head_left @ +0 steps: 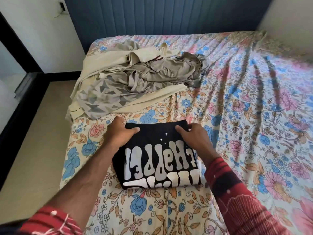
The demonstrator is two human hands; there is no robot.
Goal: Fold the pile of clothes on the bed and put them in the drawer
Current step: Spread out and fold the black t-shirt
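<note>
Setting: Floral bedsheet in pink, blue and orange (237,99) covers a bed against a blue ribbed headboard (152,14); bare floor lies along the left side.

Garment in hand: a black T-shirt with white bubble lettering (157,160), folded into a compact rectangle, lies flat on the near part of the sheet, print facing up.

Left hand (118,133): curled around the shirt's far left corner, thumb on top, fingers wrapped under the edge.

Right hand (193,133): pinching the far right corner in the same way, thumb pressed on the cloth.

Remaining work: a rumpled pile of beige and grey clothes (135,78) sits well apart, toward the headboard, not yet folded.

Drawer: not in view.

Risk, lifting: both grips hold only the far edge, so the near layers would likely drop open if the shirt is raised from there.

Risk, surface: the sheet is wrinkled, and sliding the shirt could drag a fold loose.

Risk, carrying: a soft stack with no support under its middle may sag and unfold on the way.
</note>
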